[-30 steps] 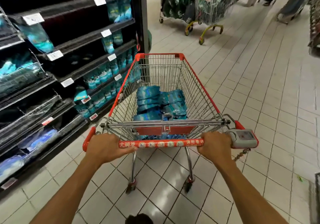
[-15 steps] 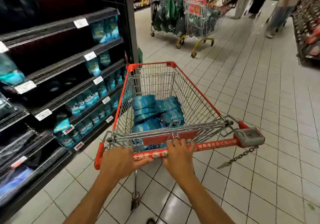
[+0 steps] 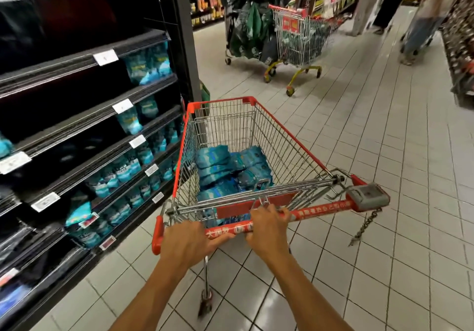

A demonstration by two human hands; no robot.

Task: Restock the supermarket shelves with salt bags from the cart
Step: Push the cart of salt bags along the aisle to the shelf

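Gripping the red handle [image 3: 302, 216] of the cart [image 3: 289, 148], we keep both hands clamped on it: left hand [image 3: 188, 239] near its left end, right hand [image 3: 268, 228] near the middle. Blue salt bags [image 3: 225, 169] lie piled in the basket's bottom. More stand on the shelves [image 3: 102, 115] left of the cart.

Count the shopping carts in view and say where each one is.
2. The red cart holding salt bags stands beside the shelves, both hands on its handle; a second cart sits farther up the aisle. Others may be hidden.
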